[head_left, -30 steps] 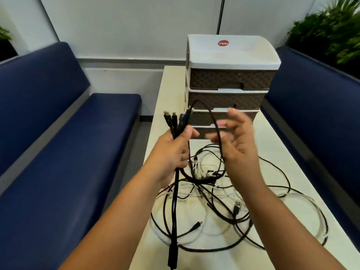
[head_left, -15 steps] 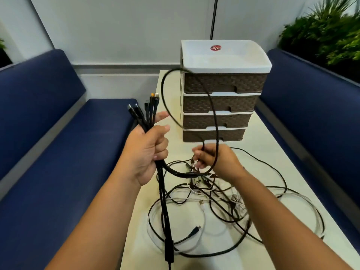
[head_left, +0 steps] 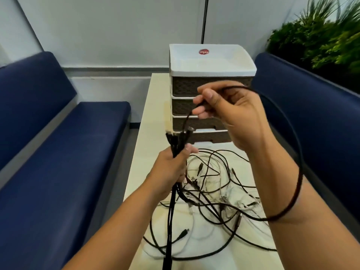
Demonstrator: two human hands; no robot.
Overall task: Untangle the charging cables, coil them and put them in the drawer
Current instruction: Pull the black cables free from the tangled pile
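Note:
My left hand grips a bundle of black charging cables just below their plugs, which stick up above the fist; the bundle hangs down off the table's front edge. My right hand is raised in front of the drawer unit and pinches one black cable between thumb and fingers. That cable arcs wide around my right forearm and back into the pile. A tangle of black and white cables lies on the cream table. The brown and white drawer unit stands at the far end, its bottom drawer slightly out.
Blue padded benches flank the table, one on the left and one on the right. Green plants stand behind the right bench. A white wall closes the far end.
My right hand rose from the pile to in front of the drawers, pulling one black cable up into a wide loop. My left hand with the bundle dropped lower and moved toward the table.

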